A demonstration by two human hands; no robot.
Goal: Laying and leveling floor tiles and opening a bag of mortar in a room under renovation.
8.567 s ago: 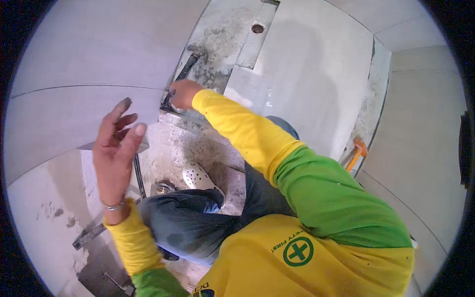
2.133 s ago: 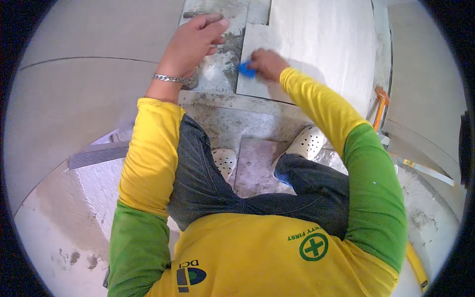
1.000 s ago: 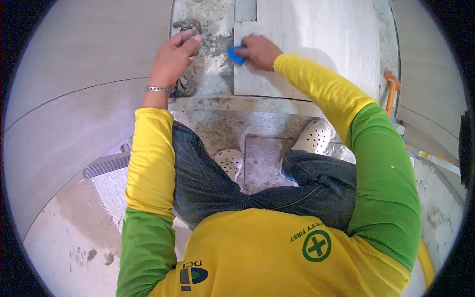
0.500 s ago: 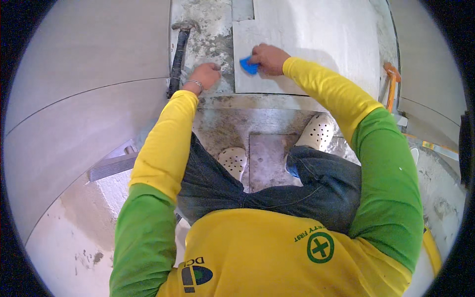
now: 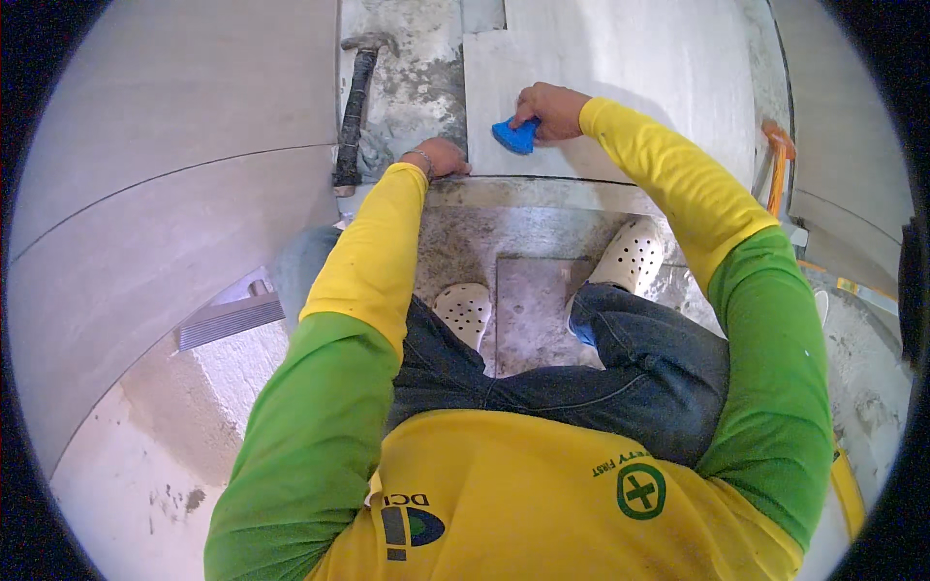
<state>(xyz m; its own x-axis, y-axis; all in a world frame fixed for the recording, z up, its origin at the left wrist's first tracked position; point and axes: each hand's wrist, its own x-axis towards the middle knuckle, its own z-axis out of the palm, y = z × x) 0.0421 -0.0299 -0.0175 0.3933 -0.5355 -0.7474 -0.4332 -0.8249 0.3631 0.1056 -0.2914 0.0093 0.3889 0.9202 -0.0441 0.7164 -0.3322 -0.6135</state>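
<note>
My right hand [image 5: 552, 111] pinches a small blue fan-shaped tool [image 5: 514, 137] whose curved edge faces the large pale floor tile [image 5: 639, 87]. It is just above or on the tile, near its left side; I cannot tell which. My left hand [image 5: 444, 158], wearing a bracelet, is low at the tile's near left corner, with a finger stretched toward the edge and nothing visible in it. To the left of this hand lies a hammer [image 5: 356, 111] with a black-wrapped handle, on rough grey floor [image 5: 412, 73].
An orange-handled hammer [image 5: 777, 160] lies along the tile's right side. At the left, a notched trowel [image 5: 231, 321] rests by the tiled wall [image 5: 174, 107]. My feet in white clogs [image 5: 632, 257] stand below a low step edge [image 5: 542, 194]. A yellow tool [image 5: 848, 494] lies at the lower right.
My left hand has moved right and nearer, to the tile's corner. My right hand has shifted slightly right with the blue tool. The whole view has shifted a little.
</note>
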